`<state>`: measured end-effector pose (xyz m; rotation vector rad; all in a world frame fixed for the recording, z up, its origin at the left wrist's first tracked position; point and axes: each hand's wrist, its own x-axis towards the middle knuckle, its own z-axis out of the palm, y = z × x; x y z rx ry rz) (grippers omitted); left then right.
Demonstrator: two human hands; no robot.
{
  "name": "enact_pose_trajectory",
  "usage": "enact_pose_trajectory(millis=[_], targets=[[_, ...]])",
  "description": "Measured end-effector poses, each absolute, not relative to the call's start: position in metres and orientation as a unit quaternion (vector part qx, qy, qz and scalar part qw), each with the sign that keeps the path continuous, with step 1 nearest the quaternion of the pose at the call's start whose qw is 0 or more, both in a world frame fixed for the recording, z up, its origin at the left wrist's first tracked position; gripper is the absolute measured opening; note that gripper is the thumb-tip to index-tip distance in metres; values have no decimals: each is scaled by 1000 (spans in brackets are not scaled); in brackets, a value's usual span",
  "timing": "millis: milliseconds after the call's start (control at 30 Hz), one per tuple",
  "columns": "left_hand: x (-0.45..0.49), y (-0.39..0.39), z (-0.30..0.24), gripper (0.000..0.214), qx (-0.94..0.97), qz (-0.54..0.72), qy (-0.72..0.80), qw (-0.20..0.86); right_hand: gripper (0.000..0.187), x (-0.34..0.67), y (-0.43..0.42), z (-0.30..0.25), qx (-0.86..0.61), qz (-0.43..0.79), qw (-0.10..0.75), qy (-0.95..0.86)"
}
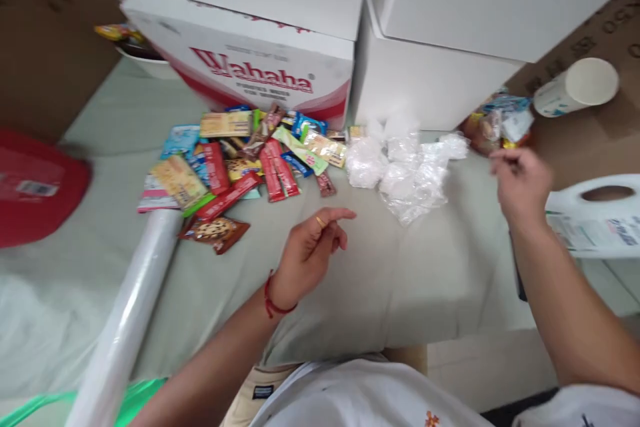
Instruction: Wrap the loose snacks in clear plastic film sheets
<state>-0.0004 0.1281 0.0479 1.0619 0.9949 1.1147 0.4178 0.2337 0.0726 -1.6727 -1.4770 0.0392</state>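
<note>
- Your left hand holds nothing that shows, index finger out and the others curled, over the bare counter. A sweep forward could scatter the snack pile just beyond it.
- Your right hand has its fingers drawn together beside a small cluster of wrapped snacks; whether they pinch anything, I cannot tell. A light pinch on slick wrapping would probably slip.
- The crumpled clear plastic bags lie heaped between the two snack groups. Thin film clings, so catching one could drag its neighbours along.
- The paper cup is near your right hand; reaching too wide could tip it.
- The plastic film roll ends against the pile's near left side. Bumped, it could roll and shove the chocolate-chip cookie packet.
</note>
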Motion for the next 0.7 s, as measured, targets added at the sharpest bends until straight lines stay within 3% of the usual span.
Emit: enact_pose_trajectory(millis=[100, 233, 400, 500, 700], targets=[[-63, 139, 64, 17, 444, 562, 472, 513, 17, 368, 161, 34, -624, 29, 316, -714], [-155, 192, 63, 36, 384, 608, 632, 287, 22, 345, 114, -4, -642, 36, 280, -713], [-244, 305, 45, 25, 405, 454, 782, 136, 23, 345, 104, -32, -681, 11, 267, -681], [-268, 370, 35, 19, 478, 414, 767, 107, 24, 343, 102, -39, -684, -23, 262, -681], [-276, 456, 19, 23, 570, 412, 681, 204, 23, 338, 101, -39, -699, -56, 232, -674]])
